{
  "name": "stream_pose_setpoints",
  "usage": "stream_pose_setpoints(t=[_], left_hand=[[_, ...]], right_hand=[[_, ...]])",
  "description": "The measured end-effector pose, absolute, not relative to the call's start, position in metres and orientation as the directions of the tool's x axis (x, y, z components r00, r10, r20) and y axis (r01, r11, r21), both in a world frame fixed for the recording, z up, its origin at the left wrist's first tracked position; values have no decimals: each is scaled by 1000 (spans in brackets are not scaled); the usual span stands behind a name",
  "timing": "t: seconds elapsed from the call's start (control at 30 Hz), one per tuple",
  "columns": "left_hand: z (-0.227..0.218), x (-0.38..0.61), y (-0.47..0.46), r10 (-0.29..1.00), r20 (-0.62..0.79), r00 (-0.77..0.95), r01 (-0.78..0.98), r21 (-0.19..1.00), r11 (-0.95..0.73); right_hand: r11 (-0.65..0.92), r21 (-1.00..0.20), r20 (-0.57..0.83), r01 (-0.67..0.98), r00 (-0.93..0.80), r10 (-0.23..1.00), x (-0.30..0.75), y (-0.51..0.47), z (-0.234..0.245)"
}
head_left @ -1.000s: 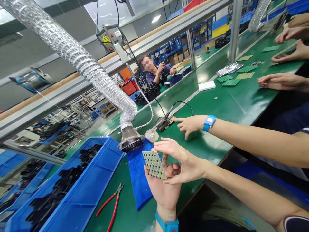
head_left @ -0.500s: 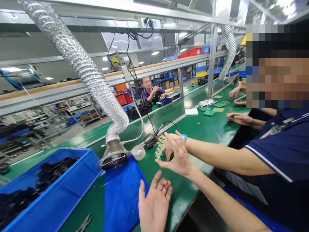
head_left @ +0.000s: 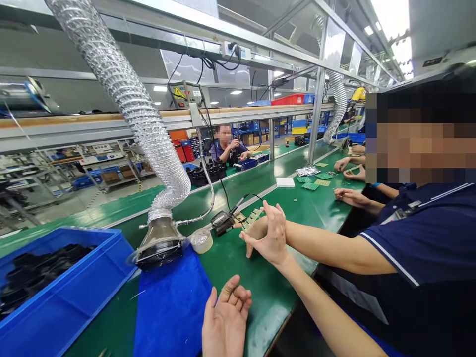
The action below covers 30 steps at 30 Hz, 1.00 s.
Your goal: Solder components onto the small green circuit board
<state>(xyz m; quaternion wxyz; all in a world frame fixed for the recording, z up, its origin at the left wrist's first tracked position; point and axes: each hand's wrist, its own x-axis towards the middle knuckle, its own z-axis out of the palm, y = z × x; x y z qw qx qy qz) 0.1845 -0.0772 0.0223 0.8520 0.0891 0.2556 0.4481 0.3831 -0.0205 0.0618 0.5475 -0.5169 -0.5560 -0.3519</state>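
My right hand [head_left: 270, 238] grips a small circuit board [head_left: 252, 220] by its edges, between thumb and fingers. The board is pale green with rows of small dark parts and is held tilted above the bench. My left hand [head_left: 226, 317] is palm up and holds nothing, its fingers apart and slightly curled, close to the blue mat [head_left: 171, 302]. A co-worker's hand [head_left: 257, 231] reaches in behind the board, partly hidden by my right hand. Beyond the board sits a black device [head_left: 222, 223] with a cable. A roll of clear tape [head_left: 201, 241] lies beside it.
A fume extraction hood [head_left: 159, 243] on a silver duct stands over the mat. At left is a blue bin [head_left: 74, 292] of black parts. Several green boards [head_left: 309, 186] and a white block [head_left: 285, 182] lie farther along the bench. A co-worker [head_left: 416, 238] sits at right.
The view has shifted, so the bench things appear farther left. The co-worker's hand has reached farther behind the board toward the black device. The board in my right hand has turned slightly.
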Motion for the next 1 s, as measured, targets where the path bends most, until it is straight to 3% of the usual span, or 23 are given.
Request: stream_pose_setpoints(t=[0.33, 0.5, 0.83, 1.0], left_hand=[[23, 186, -78, 819, -372, 438, -717, 405, 568], [8, 181, -72, 813, -313, 491, -706, 403, 582], [-10, 174, -67, 811, -215, 544, -693, 430, 579], [-2, 180, -74, 843, -219, 492, -695, 484, 532]], right_hand=[[137, -221, 962, 966, 193, 192, 386, -14, 65], [112, -261, 954, 959, 239, 182, 388, -8, 70], [101, -259, 954, 961, 237, 186, 391, -8, 71], [122, -238, 961, 964, 216, 171, 386, -12, 71]])
